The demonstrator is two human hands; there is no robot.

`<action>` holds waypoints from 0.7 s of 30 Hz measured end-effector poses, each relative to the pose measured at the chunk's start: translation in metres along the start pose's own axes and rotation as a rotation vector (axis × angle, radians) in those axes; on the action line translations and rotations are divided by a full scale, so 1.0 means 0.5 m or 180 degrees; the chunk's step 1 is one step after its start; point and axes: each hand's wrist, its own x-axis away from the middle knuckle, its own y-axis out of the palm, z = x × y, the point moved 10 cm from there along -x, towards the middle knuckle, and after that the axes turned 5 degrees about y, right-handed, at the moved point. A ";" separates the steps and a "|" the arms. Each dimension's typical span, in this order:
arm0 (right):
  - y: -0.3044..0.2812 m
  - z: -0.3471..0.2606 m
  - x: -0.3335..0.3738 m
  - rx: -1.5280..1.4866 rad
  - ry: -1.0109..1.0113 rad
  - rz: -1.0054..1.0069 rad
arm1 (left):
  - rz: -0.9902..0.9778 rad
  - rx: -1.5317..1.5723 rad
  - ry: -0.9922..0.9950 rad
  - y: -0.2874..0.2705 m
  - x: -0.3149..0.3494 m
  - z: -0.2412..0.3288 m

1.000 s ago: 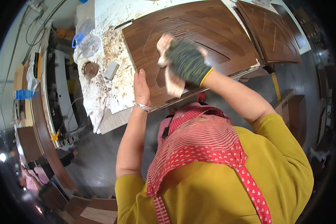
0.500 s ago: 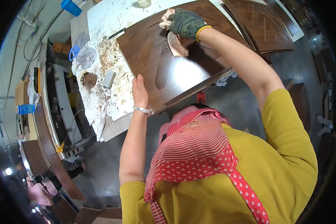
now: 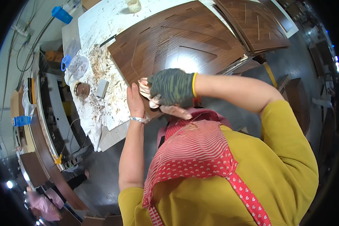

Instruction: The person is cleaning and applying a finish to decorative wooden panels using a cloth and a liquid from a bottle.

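Note:
A dark brown wooden panel [image 3: 150, 49] with angled grooves lies on the worktable, its surface glossy under the light. My right hand [image 3: 173, 87], in a dark green knitted glove with a yellow cuff, is closed round a stained pale cloth [image 3: 144, 89] at the panel's near left corner. One end of the cloth hangs past the near edge. My bare left hand [image 3: 135, 101] rests against the panel's left edge beside that corner, fingers stretched out and the wrist in a pale band. The undersides of its fingers are hidden.
Left of the panel, a stained white sheet [image 3: 98, 49] covers the table. On it stand a brown-filled jar [image 3: 82, 89], a grey-white block [image 3: 102, 88] and a clear bottle [image 3: 77, 67]. More panels [image 3: 252, 22] lie at the right. A person in pink [image 3: 45, 205] is at lower left.
My right hand has swept the cloth from the panel's far middle toward me and left, to the near left corner. My left hand stays at the edge. The view has shifted slightly.

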 end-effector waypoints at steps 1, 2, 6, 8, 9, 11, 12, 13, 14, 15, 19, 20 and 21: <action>-0.023 0.023 0.000 -0.0759 0.0587 -0.1352 | 0.0037 -0.0632 0.0018 -0.001 0.019 0.028; -0.021 0.027 0.043 -0.1523 0.1139 -0.2702 | 0.0058 -0.0624 0.0015 -0.007 0.019 0.023; -0.101 0.363 0.123 -0.1293 0.1544 -0.0152 | 0.0034 -0.0420 0.0087 0.010 0.018 0.036; -0.134 0.301 0.119 0.1712 0.0565 0.0353 | 0.0089 -0.0574 0.0183 0.011 0.011 0.046; -0.097 0.282 0.098 0.1365 0.1573 -0.0470 | 0.0096 -0.0567 0.0190 0.009 0.004 0.042; -0.029 0.201 0.079 0.1818 0.1215 -0.0956 | 0.0271 -0.0412 0.0091 0.002 0.007 0.027; -0.014 0.167 0.088 0.1252 0.1564 -0.0999 | 0.0248 -0.0420 0.0084 -0.002 0.014 0.024; -0.012 0.145 0.097 0.0700 0.1907 -0.1024 | 0.0314 -0.0419 0.0099 -0.008 0.013 0.024; 0.000 0.042 0.082 0.0557 0.0463 -0.1426 | 0.0381 -0.0415 0.0114 -0.015 0.011 0.023; -0.013 0.016 0.092 0.0278 -0.0233 -0.1459 | 0.0327 -0.0400 0.0062 -0.016 0.007 0.015; -0.086 0.192 0.118 -0.0684 0.1379 -0.1037 | 0.0277 -0.0205 0.0031 -0.008 0.009 0.010; -0.080 0.193 0.116 -0.0667 0.1401 -0.1029 | 0.0354 -0.0290 0.0110 -0.009 0.013 0.019; -0.057 0.191 0.120 -0.0170 0.1698 -0.1535 | 0.0411 -0.0371 0.0187 -0.005 0.016 0.028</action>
